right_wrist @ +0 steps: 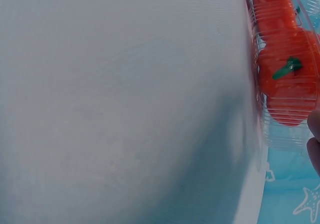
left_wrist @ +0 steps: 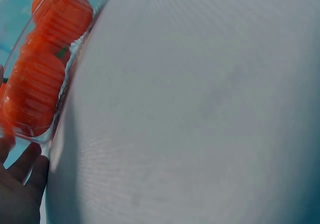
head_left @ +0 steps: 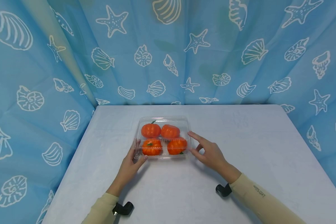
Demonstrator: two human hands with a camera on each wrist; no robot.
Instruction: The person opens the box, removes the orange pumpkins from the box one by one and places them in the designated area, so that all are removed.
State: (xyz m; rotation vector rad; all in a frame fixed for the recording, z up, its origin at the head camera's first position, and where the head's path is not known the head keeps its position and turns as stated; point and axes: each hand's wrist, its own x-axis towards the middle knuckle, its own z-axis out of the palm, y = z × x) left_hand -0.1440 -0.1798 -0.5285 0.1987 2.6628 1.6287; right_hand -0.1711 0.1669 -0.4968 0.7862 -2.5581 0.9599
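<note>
A clear plastic clamshell box (head_left: 138, 132) sits on the table with its lid down over several small orange pumpkins (head_left: 152, 149), some showing green stems. At the box's near left corner is my left hand (head_left: 128, 168), fingers along the left side and thumb by the front edge. My right hand (head_left: 212, 155) has its index fingertip and thumb right at the box's right side, the fingers loosely extended. In the left wrist view, the fingers (left_wrist: 27, 161) reach the end of the box. Fingertips (right_wrist: 314, 134) also show beside the box's ribbed wall in the right wrist view.
A white cloth covers the table (head_left: 240, 133). Blue curtains (head_left: 196, 62) printed with white shells and starfish stand behind it and along both sides. A small black camera is strapped to each wrist.
</note>
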